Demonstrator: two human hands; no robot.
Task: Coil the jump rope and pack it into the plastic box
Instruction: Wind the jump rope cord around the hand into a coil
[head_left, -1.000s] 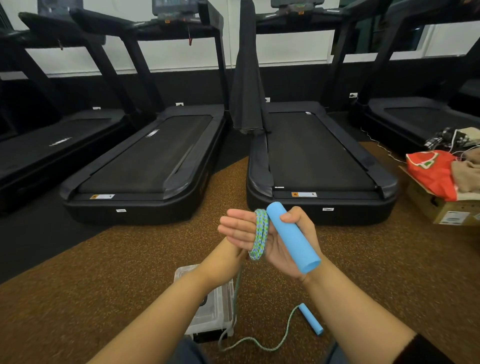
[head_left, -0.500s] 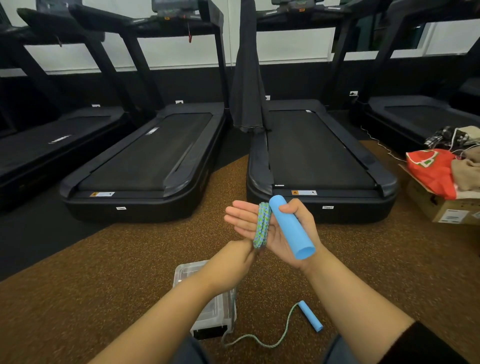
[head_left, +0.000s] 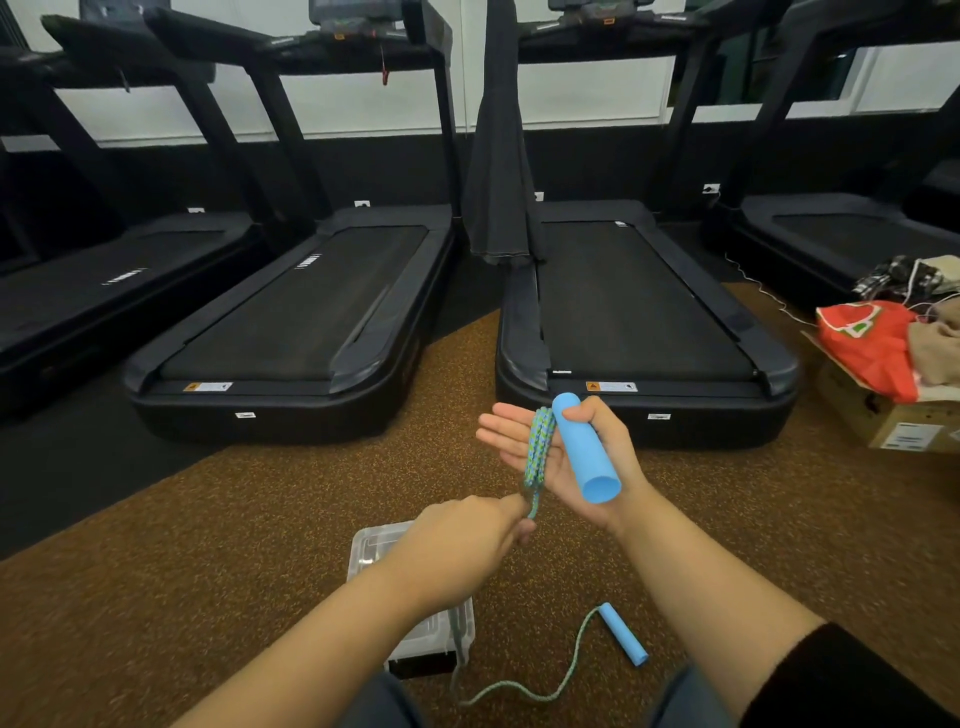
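Note:
My right hand (head_left: 571, 457) is held up flat, thumb clamping a blue foam handle (head_left: 584, 452) against the palm. Loops of the green-blue jump rope (head_left: 537, 451) are wound around its fingers. My left hand (head_left: 467, 540) is below it, fingers pinched on the rope strand that hangs from the coil. The loose rope (head_left: 540, 688) trails down to the floor and ends in the second blue handle (head_left: 623, 635) lying on the brown floor. The clear plastic box (head_left: 415, 639) sits on the floor under my left forearm, partly hidden by it.
Black treadmills (head_left: 644, 322) stand in a row ahead, a dark cloth (head_left: 498, 171) hanging between two of them. A cardboard box (head_left: 883, 421) with a red bag (head_left: 872, 343) and clothes sits at the right on the brown speckled floor.
My left hand has dropped from behind the right palm down toward the box, pulling the rope strand downward. The right hand with handle and coil stayed nearly still.

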